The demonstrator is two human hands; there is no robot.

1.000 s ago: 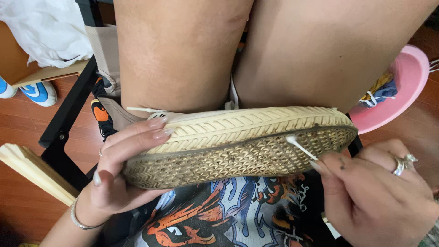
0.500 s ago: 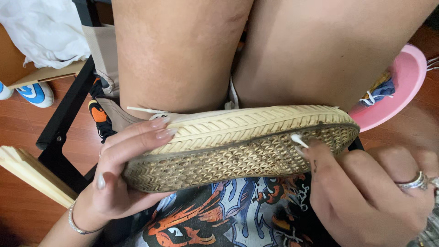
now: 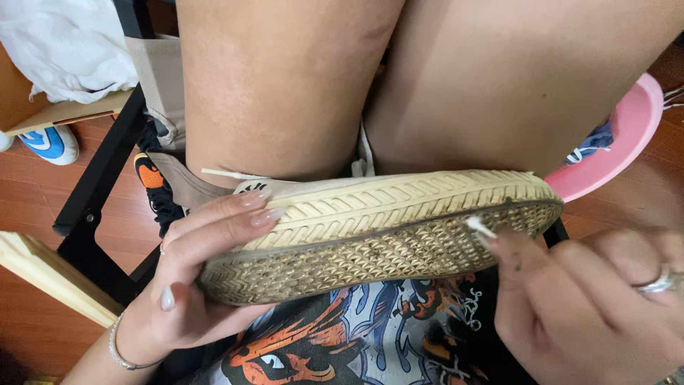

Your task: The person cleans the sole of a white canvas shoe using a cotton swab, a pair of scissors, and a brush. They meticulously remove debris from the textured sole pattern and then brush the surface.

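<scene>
A worn cream sneaker [image 3: 370, 228] lies on its side across my lap, its dirty ridged sole facing up toward me. My left hand [image 3: 192, 278] grips its heel end, fingers curled over the rubber edge. My right hand [image 3: 591, 314] pinches a thin white cotton swab [image 3: 479, 228], whose tip touches the sole near the toe. A ring shows on a right finger, a bracelet on my left wrist.
My bare thighs fill the upper view. A pink plastic basin [image 3: 616, 153] sits at right on the wooden floor. A blue and white shoe [image 3: 50, 142], white cloth [image 3: 64, 50] and a black chair frame [image 3: 92, 199] lie at left.
My right hand has turned and shifted along the toe end, moving the swab tip slightly on the sole. The left hand and shoe stay put.
</scene>
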